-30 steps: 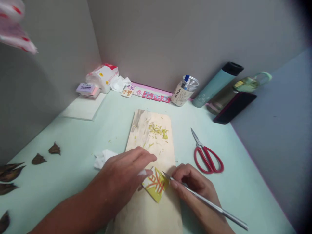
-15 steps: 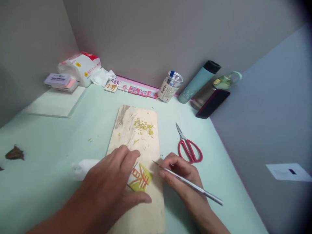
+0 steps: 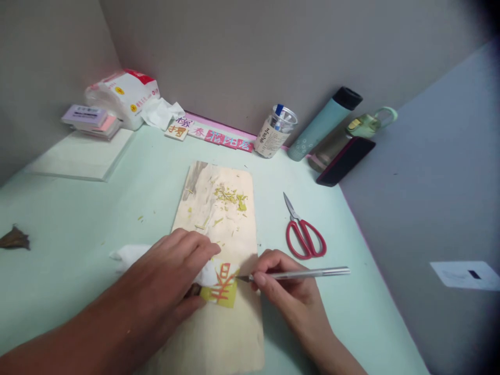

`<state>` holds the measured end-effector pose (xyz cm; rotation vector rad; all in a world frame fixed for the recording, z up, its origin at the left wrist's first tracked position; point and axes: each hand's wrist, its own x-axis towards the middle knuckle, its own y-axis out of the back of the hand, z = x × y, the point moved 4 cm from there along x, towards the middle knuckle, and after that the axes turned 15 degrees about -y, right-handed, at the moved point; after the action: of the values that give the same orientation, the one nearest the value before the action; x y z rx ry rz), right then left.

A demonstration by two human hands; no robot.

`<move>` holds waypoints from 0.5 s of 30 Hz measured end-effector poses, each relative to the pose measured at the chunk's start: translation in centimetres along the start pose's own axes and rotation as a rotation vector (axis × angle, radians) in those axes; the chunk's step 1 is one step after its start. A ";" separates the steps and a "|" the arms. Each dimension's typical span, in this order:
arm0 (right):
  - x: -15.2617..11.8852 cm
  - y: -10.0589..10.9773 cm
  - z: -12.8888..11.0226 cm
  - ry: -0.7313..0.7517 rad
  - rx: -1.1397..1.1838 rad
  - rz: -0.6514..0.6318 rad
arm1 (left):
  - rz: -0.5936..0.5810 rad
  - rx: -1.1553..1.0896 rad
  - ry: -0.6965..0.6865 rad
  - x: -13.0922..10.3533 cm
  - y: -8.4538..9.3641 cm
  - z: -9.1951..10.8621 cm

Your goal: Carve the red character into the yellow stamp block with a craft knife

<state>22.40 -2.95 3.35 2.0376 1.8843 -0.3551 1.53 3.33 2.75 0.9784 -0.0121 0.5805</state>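
Note:
On a pale wooden board (image 3: 238, 338) lies a small square carving block (image 3: 228, 297), yellow-green and whitish, with an orange-red character on it. My left hand (image 3: 175, 276) is closed about the block's left side, thumb at its lower left edge; the fingers cover part of it. In my right hand (image 3: 283, 289) is a slim silver craft knife (image 3: 312, 272), gripped like a pen and lying almost level. Its tip meets or nearly meets the block's right edge. A crumpled white tissue (image 3: 130, 255) shows behind my left hand.
Yellow-green shavings (image 3: 232, 197) litter the board's far half. Red-handled scissors (image 3: 304, 234) lie right of it. Behind stand a clear cup (image 3: 269, 138), a teal bottle (image 3: 322, 127), a green-lidded bottle (image 3: 332, 148) and a phone (image 3: 346, 161). Lettered tiles (image 3: 219, 138) line the back.
The block has been turned, so its character now sits upside down. The knife has swung from slanting to nearly level, its tip moving down and left to the block. My left thumb has drawn back left.

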 end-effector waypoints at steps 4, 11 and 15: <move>-0.2 -0.5 -0.4 0.050 -0.069 0.013 | -0.054 -0.012 -0.030 0.1 0.0 -0.2; 0.1 -0.4 0.1 0.003 -0.039 0.024 | -0.004 -0.010 -0.059 -0.3 -0.4 0.3; 0.1 -0.7 0.2 0.017 -0.019 0.010 | -0.050 -0.064 0.070 -0.1 -0.8 0.7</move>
<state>21.74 -2.90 3.03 2.0429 1.8802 -0.3172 2.01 2.42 2.50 0.8931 0.0559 0.5652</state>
